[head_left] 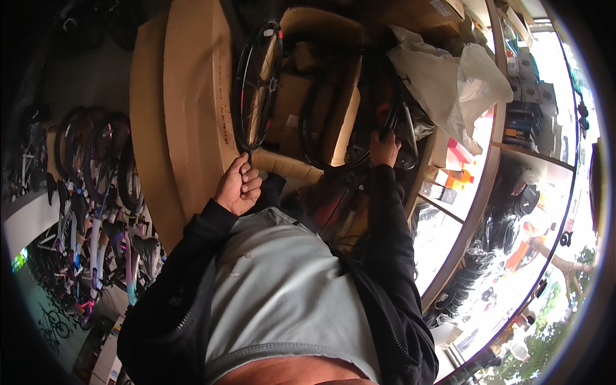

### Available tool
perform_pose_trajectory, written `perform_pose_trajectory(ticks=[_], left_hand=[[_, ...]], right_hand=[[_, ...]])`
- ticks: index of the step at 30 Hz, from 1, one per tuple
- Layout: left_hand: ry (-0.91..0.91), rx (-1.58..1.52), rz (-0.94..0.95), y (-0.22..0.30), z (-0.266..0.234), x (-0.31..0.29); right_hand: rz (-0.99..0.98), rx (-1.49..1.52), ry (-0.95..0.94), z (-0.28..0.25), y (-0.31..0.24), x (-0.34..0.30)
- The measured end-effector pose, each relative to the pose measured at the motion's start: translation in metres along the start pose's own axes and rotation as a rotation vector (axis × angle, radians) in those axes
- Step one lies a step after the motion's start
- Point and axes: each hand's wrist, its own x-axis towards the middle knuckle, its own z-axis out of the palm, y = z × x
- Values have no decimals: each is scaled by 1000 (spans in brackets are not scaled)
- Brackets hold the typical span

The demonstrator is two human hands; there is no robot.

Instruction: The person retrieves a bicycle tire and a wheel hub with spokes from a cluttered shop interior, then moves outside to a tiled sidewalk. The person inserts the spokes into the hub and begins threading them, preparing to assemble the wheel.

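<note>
A thin black bicycle wheel (240,83) with spokes and small red marks stands upright ahead of me, left of centre. My left hand (239,187) is closed at its lower edge, fingers curled in. Farther right, my right hand (385,149) is wrapped round a dark curved piece that looks like a black wheel rim (355,168); shadow hides much of it. Between the hands lies an opened cardboard box (346,122), with dark hoops and brown card inside it.
Tall cardboard sheets (196,96) stand beside the wheel on the left. Several bicycles (96,224) are packed along the far left. Crumpled pale plastic (443,77) hangs over the right side. Shelves with small boxes (529,109) and a glass-fronted case (443,205) line the right.
</note>
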Motion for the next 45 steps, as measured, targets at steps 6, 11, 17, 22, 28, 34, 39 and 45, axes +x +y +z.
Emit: perform_pose_trajectory(ticks=[6, 11, 17, 22, 28, 34, 39, 45], left_hand=[[-4, 38, -48, 8, 14, 11], [-12, 59, -99, 12, 18, 20], [-26, 128, -177, 2, 35, 31], [-43, 207, -246, -14, 54, 37], [-197, 267, -378, -52, 64, 30], [-396, 310, -586, -117, 66, 5], [-370, 386, -753, -191, 42, -25], [-324, 440, -822, -246, 24, -47]], right_hand=[[-62, 230, 156, 1, 3, -15], [52, 297, 85, 9, 25, -14], [167, 461, 115, 25, 64, -66], [232, 570, -91, 39, 111, -155], [467, 512, -159, 108, 226, -270], [635, 755, -90, 124, 287, -385], [743, 765, 19, 183, 357, -502], [1196, 1018, -50, 149, 340, -633]])
